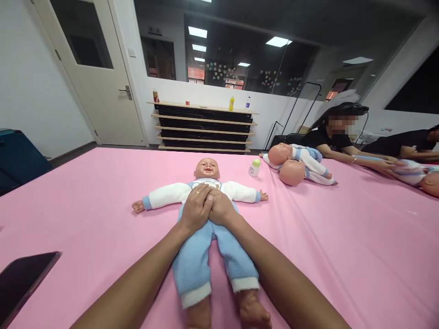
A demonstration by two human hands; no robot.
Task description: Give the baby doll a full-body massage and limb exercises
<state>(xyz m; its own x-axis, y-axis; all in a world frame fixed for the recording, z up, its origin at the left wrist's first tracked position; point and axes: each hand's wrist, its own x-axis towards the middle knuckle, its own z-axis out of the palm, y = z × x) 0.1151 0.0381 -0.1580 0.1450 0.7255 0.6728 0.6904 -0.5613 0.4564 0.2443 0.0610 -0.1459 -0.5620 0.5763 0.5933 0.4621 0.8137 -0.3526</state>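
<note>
Both forearms reach up from the bottom corners of the frame and converge at its centre, wrists close together, over a baby doll (210, 228). The doll lies on its back on the pink surface (85, 196), its head above the middle of the frame, its sleeved arms spread to either side and its feet at the bottom edge.

The left hand (195, 210), wearing a ring, lies palm down on the doll's belly, open rather than clenched, with its fingers held together and angled towards the chest. The right hand (222, 208) rests against it from the other side, also palm down and unclenched; the two meet and overlap over the doll's front, which partly hides the fingers. Neither grips the clothing, as far as can be seen.

A small green-capped bottle (254, 168) stands right of the doll's head. Two more dolls (291, 164) lie together at upper right, near a person in black (329, 141), and a dark flat device (27, 281) is at lower left.
</note>
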